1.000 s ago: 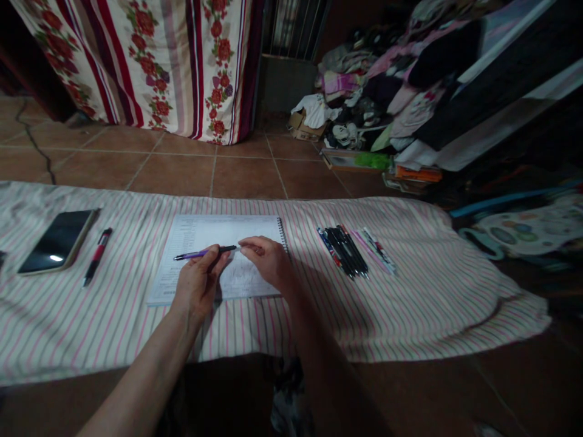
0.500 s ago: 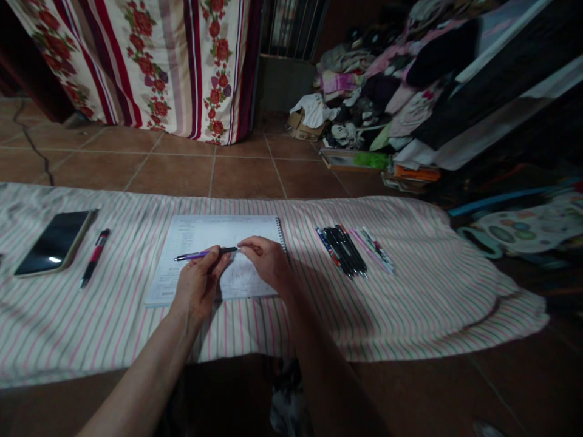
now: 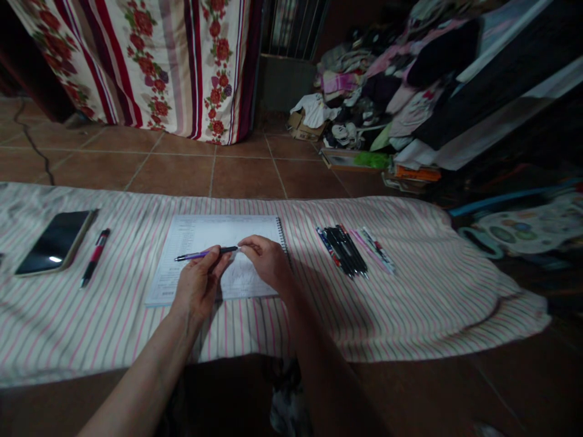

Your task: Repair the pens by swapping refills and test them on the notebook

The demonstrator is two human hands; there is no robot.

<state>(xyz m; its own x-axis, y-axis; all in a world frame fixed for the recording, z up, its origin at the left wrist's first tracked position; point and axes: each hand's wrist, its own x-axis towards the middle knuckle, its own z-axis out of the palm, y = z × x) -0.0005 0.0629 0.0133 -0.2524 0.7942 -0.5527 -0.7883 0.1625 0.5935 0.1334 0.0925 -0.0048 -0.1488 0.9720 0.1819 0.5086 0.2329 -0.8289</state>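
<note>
A purple pen with a black grip lies level above a spiral notebook with printed lines and scribbles. My left hand pinches the pen near its middle. My right hand has its fingers closed at the pen's black tip end, and I cannot make out whether they hold a small part there. The notebook rests on a pink striped cloth spread over the floor.
A phone and a red and black pen lie on the cloth at the left. A bunch of pens lies to the right of the notebook. Behind are a floral curtain, brown tiles and a heap of clothes.
</note>
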